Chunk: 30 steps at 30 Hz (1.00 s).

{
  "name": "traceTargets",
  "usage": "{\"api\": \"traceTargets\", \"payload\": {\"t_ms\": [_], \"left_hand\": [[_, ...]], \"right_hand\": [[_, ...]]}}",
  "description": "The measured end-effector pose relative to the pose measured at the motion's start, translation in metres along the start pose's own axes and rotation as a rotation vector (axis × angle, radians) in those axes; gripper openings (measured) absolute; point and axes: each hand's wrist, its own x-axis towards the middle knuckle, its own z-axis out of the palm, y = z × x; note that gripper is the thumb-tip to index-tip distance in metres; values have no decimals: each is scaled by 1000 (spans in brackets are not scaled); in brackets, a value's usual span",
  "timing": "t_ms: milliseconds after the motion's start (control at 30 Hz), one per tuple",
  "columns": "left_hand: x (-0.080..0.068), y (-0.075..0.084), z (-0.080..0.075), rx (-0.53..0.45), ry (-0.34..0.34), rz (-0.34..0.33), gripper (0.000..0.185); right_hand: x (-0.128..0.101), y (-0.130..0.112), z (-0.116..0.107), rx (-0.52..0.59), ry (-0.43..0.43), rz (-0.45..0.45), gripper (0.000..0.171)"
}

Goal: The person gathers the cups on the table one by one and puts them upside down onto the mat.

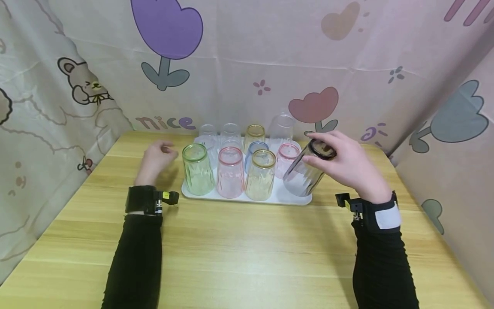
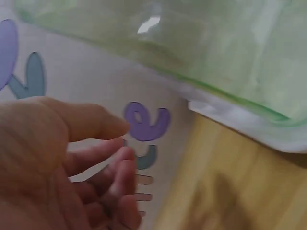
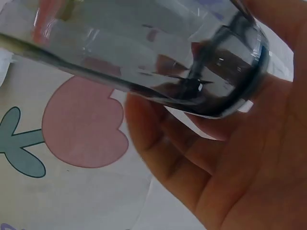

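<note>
My right hand (image 1: 349,165) grips a smoky grey glass (image 1: 302,178) with thumb and fingers around its thick, dark upper end. Tilted, the glass leans with its lower end over the right front corner of the white tray (image 1: 281,198). In the right wrist view, fingers curl around the thick glass base (image 3: 235,91). Left of the tray, my left hand (image 1: 156,159) holds nothing, its fingers loosely bent. The nearest thing to it is a green glass (image 1: 198,176) on the tray, also large in the left wrist view.
Along the tray's front stand a pink glass (image 1: 230,176) and a yellow glass (image 1: 260,180). Behind are a blue glass (image 1: 251,151), a smaller pink glass (image 1: 283,166), an amber glass (image 1: 248,136) and several clear ones. A patterned cloth (image 1: 239,51) hangs behind the wooden table (image 1: 247,257).
</note>
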Motion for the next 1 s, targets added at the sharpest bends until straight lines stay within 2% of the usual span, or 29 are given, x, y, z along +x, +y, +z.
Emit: {"api": "traceTargets", "payload": {"t_ms": [100,200,400,667,1000], "left_hand": [[2,-2,8,56,-106,1,53],[3,-4,16,102,-160,2,50],[6,-7,25,159,-164,7,46],[8,-10,33,143,-166,-1,45],[9,-10,34,153,-165,-13,46]], "right_hand": [[2,1,3,-25,-42,4,54],[4,2,5,-52,-75,-4,54],[7,5,10,-63,-123,-14,55],[12,6,20,-66,-170,-28,56],[15,6,32,-97,-187,-69,58]]}}
